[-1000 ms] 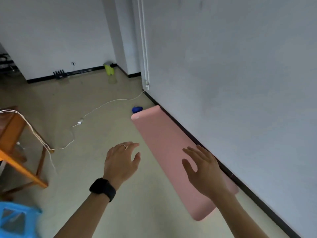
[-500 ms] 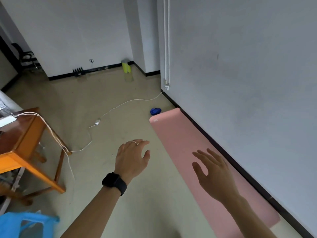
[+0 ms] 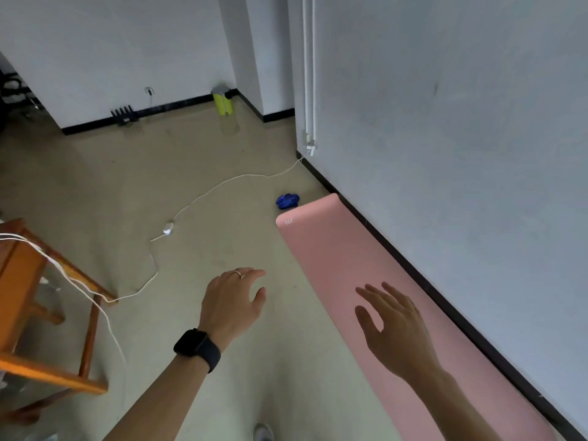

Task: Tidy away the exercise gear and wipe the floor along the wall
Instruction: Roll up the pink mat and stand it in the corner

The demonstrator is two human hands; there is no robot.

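Note:
A pink exercise mat (image 3: 337, 256) lies flat on the floor along the right wall. A small crumpled blue cloth (image 3: 287, 200) sits on the floor just past the mat's far end. My left hand (image 3: 234, 302) hovers over the bare floor left of the mat, fingers relaxed, holding nothing; a black watch is on its wrist. My right hand (image 3: 394, 329) is held above the mat's middle with fingers spread, holding nothing.
A white cable (image 3: 203, 195) snakes across the floor from the wall pipe to an orange wooden table (image 3: 25, 281) at the left. A yellow-green bin (image 3: 222, 101) stands in the far corner. A black baseboard (image 3: 445, 297) lines the wall beside the mat. My shoe tip (image 3: 263, 431) shows below.
The view has advanced along the mat and lifted, so its near end has left the frame. Both hands stay out in front, holding nothing.

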